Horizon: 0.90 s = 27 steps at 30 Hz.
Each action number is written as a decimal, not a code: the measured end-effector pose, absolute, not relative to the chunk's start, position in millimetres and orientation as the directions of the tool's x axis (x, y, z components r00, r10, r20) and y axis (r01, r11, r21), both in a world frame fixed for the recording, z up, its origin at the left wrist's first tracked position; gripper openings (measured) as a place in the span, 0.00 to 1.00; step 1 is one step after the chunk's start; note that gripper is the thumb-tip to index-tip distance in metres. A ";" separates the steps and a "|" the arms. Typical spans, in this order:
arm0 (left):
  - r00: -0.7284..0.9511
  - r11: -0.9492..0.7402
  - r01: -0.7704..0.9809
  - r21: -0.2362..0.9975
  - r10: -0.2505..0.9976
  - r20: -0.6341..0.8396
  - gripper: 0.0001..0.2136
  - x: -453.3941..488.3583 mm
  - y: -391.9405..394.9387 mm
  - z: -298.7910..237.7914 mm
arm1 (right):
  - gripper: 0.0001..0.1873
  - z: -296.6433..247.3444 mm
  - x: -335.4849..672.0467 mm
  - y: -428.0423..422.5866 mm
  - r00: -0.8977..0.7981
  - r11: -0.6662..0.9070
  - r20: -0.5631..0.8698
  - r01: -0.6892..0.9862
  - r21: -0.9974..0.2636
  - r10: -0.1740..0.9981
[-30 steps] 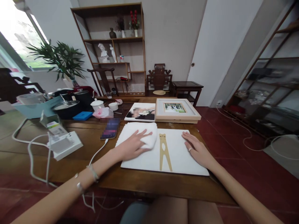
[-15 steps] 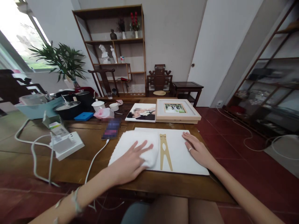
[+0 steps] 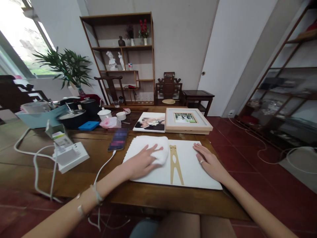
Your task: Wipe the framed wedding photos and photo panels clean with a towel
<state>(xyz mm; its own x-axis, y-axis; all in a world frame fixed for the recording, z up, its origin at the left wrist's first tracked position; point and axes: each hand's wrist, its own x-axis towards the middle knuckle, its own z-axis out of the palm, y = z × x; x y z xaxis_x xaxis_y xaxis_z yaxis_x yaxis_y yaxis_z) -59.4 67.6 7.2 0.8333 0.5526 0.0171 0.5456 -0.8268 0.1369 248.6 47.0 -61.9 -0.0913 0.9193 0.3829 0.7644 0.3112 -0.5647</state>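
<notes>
A white board [image 3: 190, 172] lies on the wooden table before me. My left hand [image 3: 145, 162] rests with spread fingers on a folded white fluffy cloth [image 3: 138, 145], which covers the board's left part. To its right is a flat gold piece [image 3: 174, 162] with two long legs, an oval hole and a small eared top; neither hand touches it. My right hand [image 3: 208, 162], a ring on one finger, lies flat on the board's right edge with its fingers stretched out. The board's surface beneath the cloth is hidden.
Behind the board are a framed picture [image 3: 188, 120] and a photo panel [image 3: 150, 121]. Leftward lie a phone [image 3: 118, 139] on a white cable, an opened white box [image 3: 73, 157], a blue box [image 3: 88, 125], a pink-and-white bag [image 3: 110, 122] and dark pots [image 3: 91, 105].
My left hand has slid the cloth a little away from me across the board's left side. My right hand keeps its place. The view has tilted slightly upward.
</notes>
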 end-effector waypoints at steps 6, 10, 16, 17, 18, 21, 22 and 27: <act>0.777 -0.778 0.615 0.124 0.625 0.069 0.20 -53.1 113.5 2.5 | 0.20 -62.3 248.8 47.3 -0.092 0.326 0.391 0.740 -0.589 0.916; 0.781 -0.784 0.610 0.113 0.619 0.084 0.19 -57.4 101.1 0.5 | 0.20 -63.7 249.7 47.7 -0.096 0.332 0.393 0.734 -0.593 0.915; 0.801 -0.803 0.590 0.086 0.595 0.065 0.15 -68.1 33.6 3.8 | 0.20 -63.5 249.6 47.6 -0.092 0.337 0.403 0.731 -0.594 0.910; 0.807 -0.809 0.582 0.084 0.587 0.059 0.14 -69.6 20.7 5.1 | 0.20 -63.4 249.3 47.6 -0.090 0.340 0.409 0.728 -0.596 0.908; 0.814 -0.815 0.574 0.079 0.579 0.052 0.14 -71.0 8.6 6.3 | 0.20 -63.5 249.0 47.5 -0.089 0.343 0.413 0.726 -0.596 0.907; 0.827 -0.826 0.560 0.068 0.562 0.022 0.11 -73.4 -17.9 9.4 | 0.20 -63.6 248.4 47.3 -0.090 0.346 0.417 0.727 -0.594 0.904; 0.829 -0.828 0.556 0.069 0.558 0.015 0.10 -73.5 -22.0 10.1 | 0.20 -63.7 248.3 47.3 -0.089 0.346 0.418 0.727 -0.593 0.904; 0.835 -0.832 0.549 0.078 0.549 -0.016 0.13 -68.2 -5.8 11.4 | 0.20 -63.6 249.0 47.3 -0.085 0.335 0.410 0.734 -0.591 0.908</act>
